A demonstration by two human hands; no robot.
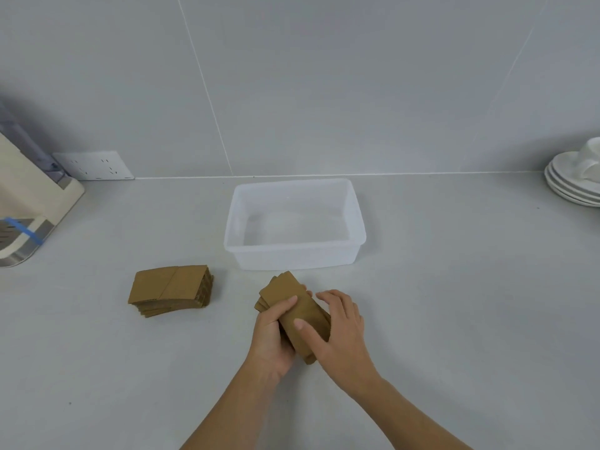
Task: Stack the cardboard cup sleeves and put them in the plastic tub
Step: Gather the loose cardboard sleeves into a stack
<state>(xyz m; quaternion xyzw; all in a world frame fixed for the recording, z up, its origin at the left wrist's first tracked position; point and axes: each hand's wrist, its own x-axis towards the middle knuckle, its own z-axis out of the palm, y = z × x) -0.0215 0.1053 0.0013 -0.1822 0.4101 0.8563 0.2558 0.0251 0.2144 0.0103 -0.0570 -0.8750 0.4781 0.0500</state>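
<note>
Both hands, left hand (271, 332) and right hand (339, 336), clasp a sleeve bundle (293, 305) before the plastic tub (293, 258). Second sleeve stack (170, 289) lies on the bench (454, 287).

1. Even, soft light filled the scene; the translucent white plastic tub (293, 222) cast only a faint shadow.
2. Wide-angle distortion bowed the edges, where the stacked white ceramic saucers (569, 181) looked soft.

The cup sleeves (293, 306) and the second stack (170, 289) were plain brown cardboard. The tub (293, 254) was translucent white, the counter (454, 303) pale grey, the saucers (565, 186) white, the tape (27, 230) blue.
</note>
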